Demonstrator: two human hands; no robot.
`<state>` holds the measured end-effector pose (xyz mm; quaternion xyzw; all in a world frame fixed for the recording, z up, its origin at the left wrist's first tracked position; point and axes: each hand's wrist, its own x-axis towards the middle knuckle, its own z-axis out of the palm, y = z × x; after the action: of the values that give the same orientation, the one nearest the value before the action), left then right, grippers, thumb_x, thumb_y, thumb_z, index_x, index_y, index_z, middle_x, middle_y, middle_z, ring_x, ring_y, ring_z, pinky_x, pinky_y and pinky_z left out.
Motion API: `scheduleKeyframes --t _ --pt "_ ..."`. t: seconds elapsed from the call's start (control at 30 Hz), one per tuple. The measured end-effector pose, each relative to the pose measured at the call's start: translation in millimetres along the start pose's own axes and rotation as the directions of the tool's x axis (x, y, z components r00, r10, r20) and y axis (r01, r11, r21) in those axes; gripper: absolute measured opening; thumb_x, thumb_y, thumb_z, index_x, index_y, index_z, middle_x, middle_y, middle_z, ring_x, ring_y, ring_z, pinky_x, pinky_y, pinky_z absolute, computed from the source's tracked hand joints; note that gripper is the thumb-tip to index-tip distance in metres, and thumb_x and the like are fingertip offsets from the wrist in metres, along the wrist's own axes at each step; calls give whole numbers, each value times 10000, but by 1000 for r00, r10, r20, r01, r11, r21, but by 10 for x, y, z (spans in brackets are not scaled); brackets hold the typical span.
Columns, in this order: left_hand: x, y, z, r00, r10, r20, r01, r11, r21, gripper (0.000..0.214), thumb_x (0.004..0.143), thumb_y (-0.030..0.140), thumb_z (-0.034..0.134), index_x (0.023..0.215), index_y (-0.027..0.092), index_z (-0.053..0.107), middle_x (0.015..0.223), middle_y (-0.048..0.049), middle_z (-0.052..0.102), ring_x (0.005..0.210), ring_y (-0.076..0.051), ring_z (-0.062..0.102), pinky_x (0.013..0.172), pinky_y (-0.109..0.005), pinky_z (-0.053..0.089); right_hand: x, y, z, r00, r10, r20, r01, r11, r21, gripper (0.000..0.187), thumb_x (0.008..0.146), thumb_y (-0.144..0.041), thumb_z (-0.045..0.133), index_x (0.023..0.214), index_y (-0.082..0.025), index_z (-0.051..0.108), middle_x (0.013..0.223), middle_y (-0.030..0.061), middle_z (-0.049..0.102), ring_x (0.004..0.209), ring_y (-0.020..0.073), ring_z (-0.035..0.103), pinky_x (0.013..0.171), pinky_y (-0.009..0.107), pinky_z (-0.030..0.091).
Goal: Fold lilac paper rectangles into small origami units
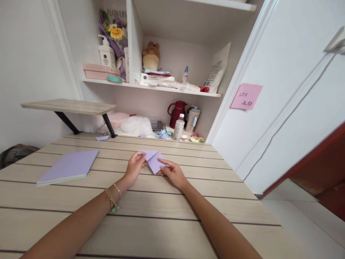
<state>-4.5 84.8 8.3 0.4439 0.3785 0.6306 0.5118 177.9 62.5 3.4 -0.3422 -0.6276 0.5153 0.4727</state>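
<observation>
Small folded lilac paper sheet (154, 160) lies on the pale slatted wooden table (188, 216), mid-table, between both hands. It is folded into overlapping triangular flaps and sits mostly flat on the boards.

Left hand (134, 167): thumb and fingertips closed narrowly on the paper's left edge, pinching it. Beaded bracelets with a cord (113, 197) on that wrist.

Right hand (173, 173): not gripping. Fingers are spread loose, palm down, with the index finger laid across the paper's lower right edge and pressing it to the table.

Flat stack of lilac square paper sheets (68, 166) sits on the table to the left, well apart from the hands, with a thin greenish layer showing at its bottom edge.

Low raised wooden shelf on black brackets (70, 106) is at the back left, with a small lilac paper scrap (102, 137) beside its right bracket.

Against the back wall: clear crumpled plastic bag (136, 126), a heap of small folded coloured papers (163, 133), small clear bottle with white cap (178, 126), dark red thermos jug (176, 112).

Pink sticky note with handwriting (245, 96) is stuck on the white panel at right. The writing is too small to read for sure.
</observation>
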Motion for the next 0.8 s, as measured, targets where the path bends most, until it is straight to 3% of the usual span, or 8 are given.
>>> scheduleKeyframes --t 0.17,0.23,0.3,0.4,0.5,0.57,0.67,0.8 --pt "10 5 -15 995 -79 56 75 994 81 357 608 278 675 932 134 629 914 -86 653 741 -170 607 625 -249 467 -47 -56 11 984 -32 176 49 994 -93 509 690 -266 611 1185 -199 514 835 28 667 649 121 602 616 247 464" --pt "9 15 -23 993 -105 59 99 990 105 345 596 245 668 922 139 629 814 -58 661 642 -150 595 551 -224 441 -43 -74 -1 989 -42 142 41 999 14 578 669 -253 623 1224 -226 465 952 47 649 691 131 621 620 243 469" --pt "-6 31 -19 984 -141 106 126 983 134 289 594 225 655 873 154 628 718 -22 651 552 -128 566 486 -203 403 -21 -74 -22 999 -26 27 22 990 142 576 677 -287 615 1226 -248 448 1036 68 622 705 142 632 590 239 476" --pt "-49 50 8 944 -193 268 142 970 197 173 606 218 646 770 167 622 626 9 618 473 -102 515 437 -183 351 27 -28 -47 996 52 -73 -41 988 146 393 679 -358 622 1028 -182 593 759 48 667 540 118 593 458 196 430" --pt "-89 62 41 906 -193 376 105 964 243 117 615 223 652 715 171 622 592 18 596 461 -94 495 438 -178 342 66 40 -48 995 88 -40 -87 996 25 284 598 -369 698 757 -140 647 514 -8 598 419 85 508 396 177 376" --pt "-106 76 54 912 -149 383 50 965 258 128 638 250 642 744 178 641 652 -3 618 534 -120 539 483 -195 384 82 74 -48 995 86 -49 -85 996 13 281 571 -377 716 702 -141 640 493 -16 587 410 81 495 393 179 374" --pt "-128 111 64 919 -9 394 -110 955 276 201 656 269 640 838 189 674 950 -69 627 852 -193 583 686 -247 445 98 94 -66 983 90 -160 -79 994 74 291 585 -398 703 694 -140 625 478 -15 584 405 83 494 396 184 385" --pt "-159 137 71 847 7 531 -216 919 331 469 526 215 742 987 207 653 1120 -92 551 1011 -235 528 824 -296 427 103 85 -93 948 105 -300 -64 988 143 300 601 -398 696 709 -135 599 486 -6 588 409 85 502 406 189 401"
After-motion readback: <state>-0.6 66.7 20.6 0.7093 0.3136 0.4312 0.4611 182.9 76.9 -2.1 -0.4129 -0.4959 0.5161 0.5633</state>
